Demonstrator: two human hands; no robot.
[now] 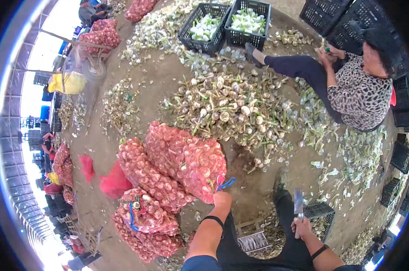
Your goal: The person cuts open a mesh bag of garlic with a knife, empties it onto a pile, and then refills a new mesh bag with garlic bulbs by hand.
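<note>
My left hand (222, 198) is closed on the tied end of a red mesh sack (184, 156) full of garlic bulbs, beside a blue tie (227, 183). In my right hand (302, 226) is the handle of a cleaver (298, 202), its blade pointing away from me. More filled red mesh sacks (152, 178) lie to the left, the lower one (145, 217) with a blue tie. A large pile of garlic (234, 108) is spread on the ground beyond the held sack.
A seated person (356, 86) works at the upper right. Black crates (202, 29) with pale garlic stand at the top. A black crate (321, 217) is beside my right hand. Empty red sacks (115, 181) lie left, and trimmings (360, 156) cover the ground at right.
</note>
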